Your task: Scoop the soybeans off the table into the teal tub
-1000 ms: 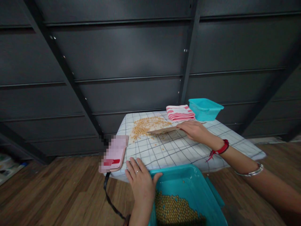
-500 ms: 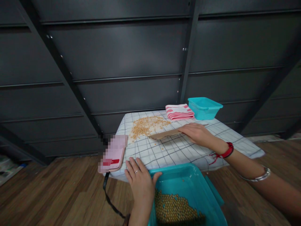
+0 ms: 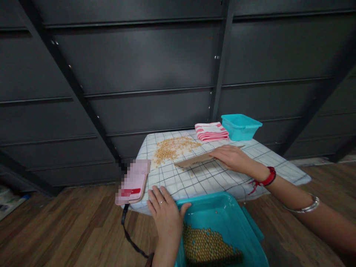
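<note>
My right hand [image 3: 229,157] grips a flat brown piece of cardboard [image 3: 191,161] from above, its long edge low over the checked cloth. Beyond the cardboard's left end lies a spread of yellowish soybeans [image 3: 167,152], with pale bits among them. A few single beans lie on the near side of the cardboard. My left hand [image 3: 168,213] rests flat with fingers stretched at the table's front edge, its thumb by the rim of a teal bin [image 3: 225,211]. Inside that bin is a heap of beans [image 3: 205,244].
The table carries a white checked cloth [image 3: 167,181]. A pink phone [image 3: 136,180] with a black strap lies at its left edge. At the back right are a folded pink-and-white towel [image 3: 211,131] and a smaller turquoise basket [image 3: 241,128]. Dark panels [image 3: 152,104] stand behind.
The cardboard's left end has shifted slightly left and down in the picture, and its face shows flatter. The left hand stays in place.
</note>
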Available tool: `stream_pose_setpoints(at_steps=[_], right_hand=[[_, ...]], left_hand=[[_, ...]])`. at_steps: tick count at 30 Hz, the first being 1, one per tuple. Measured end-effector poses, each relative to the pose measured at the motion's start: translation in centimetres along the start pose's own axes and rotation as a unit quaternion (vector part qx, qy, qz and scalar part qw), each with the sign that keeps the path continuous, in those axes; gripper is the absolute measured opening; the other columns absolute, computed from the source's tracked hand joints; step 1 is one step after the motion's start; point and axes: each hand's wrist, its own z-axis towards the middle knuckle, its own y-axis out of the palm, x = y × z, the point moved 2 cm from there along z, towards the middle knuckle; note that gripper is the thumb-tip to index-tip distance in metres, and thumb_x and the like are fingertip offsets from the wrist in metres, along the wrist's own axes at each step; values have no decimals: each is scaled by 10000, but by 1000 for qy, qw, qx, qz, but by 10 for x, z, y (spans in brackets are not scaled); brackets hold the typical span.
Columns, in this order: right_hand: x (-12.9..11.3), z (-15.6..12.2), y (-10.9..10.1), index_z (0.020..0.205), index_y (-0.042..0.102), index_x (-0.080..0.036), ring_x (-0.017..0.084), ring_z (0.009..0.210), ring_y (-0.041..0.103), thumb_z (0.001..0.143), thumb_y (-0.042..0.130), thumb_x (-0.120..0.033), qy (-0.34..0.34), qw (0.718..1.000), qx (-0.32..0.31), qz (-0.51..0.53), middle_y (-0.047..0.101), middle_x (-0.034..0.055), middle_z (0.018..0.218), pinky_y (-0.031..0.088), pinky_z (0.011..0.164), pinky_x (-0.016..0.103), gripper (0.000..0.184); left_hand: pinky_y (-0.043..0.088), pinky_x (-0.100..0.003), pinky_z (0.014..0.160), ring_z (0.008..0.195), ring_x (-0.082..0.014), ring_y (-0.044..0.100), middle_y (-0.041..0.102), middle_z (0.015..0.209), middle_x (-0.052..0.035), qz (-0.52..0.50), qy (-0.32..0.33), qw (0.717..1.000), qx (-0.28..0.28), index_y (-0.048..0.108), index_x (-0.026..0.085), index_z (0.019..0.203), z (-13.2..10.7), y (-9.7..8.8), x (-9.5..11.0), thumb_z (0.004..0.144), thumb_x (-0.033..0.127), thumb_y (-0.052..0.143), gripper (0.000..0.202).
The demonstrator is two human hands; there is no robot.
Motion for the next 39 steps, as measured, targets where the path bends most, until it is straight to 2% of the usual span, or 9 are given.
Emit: stream_pose_setpoints(at_steps=[5, 11, 18, 24, 29, 34, 39], right_hand=[[0, 3, -1, 980, 589, -152, 165, 775, 599, 826, 374, -71, 11, 1000, 12, -3, 669, 69, 857, 471, 702, 311, 276], [-7, 3, 2, 987, 586, -156, 166, 780, 600, 799, 361, -35, -11, 1000, -10, 1, 670, 62, 862, 467, 711, 314, 317], [-14, -6, -19, 965, 577, -153, 161, 769, 605, 798, 357, -46, -27, 999, 18, 1, 672, 61, 858, 481, 695, 303, 296], [-21, -9, -32, 954, 572, -153, 152, 762, 611, 810, 339, -33, -47, 998, 38, 4, 674, 61, 855, 489, 683, 290, 299], [-16, -7, -26, 956, 583, -154, 155, 768, 613, 813, 356, -45, -17, 999, 46, -14, 678, 59, 856, 493, 689, 295, 290], [-15, -1, -16, 943, 590, -141, 159, 758, 615, 800, 351, -27, -25, 999, 26, -31, 679, 67, 849, 488, 670, 296, 301], [-22, -10, -26, 929, 586, -146, 151, 756, 615, 831, 329, -35, -42, 998, 40, -24, 680, 64, 850, 488, 672, 288, 297]], left_hand=[[285, -615, 973, 1229, -482, 328, 397, 1282, -383, 5, 1, 1000, -8, 435, -90, 1201, 1, -1, 1, 642, 603, 577, 902], [290, -621, 967, 1234, -473, 325, 401, 1287, -372, 9, 1, 1000, -7, 438, -78, 1204, 1, -2, 2, 668, 626, 527, 889], [272, -627, 977, 1244, -483, 301, 393, 1285, -382, -11, 6, 1000, -2, 429, -86, 1206, 0, 0, -1, 645, 630, 549, 918], [304, -611, 962, 1220, -472, 346, 422, 1269, -369, 9, 17, 999, 26, 442, -77, 1195, -1, 2, -1, 652, 675, 492, 929], [325, -606, 945, 1204, -477, 364, 435, 1251, -376, 19, 25, 999, 33, 446, -87, 1185, -1, 2, -1, 656, 685, 469, 936], [334, -604, 936, 1201, -475, 367, 438, 1247, -374, 19, 27, 998, 47, 449, -85, 1182, -1, 2, -1, 674, 692, 432, 928], [314, -613, 948, 1218, -470, 346, 425, 1256, -378, 11, 16, 999, 35, 442, -89, 1187, 0, 2, 0, 679, 674, 452, 916]])
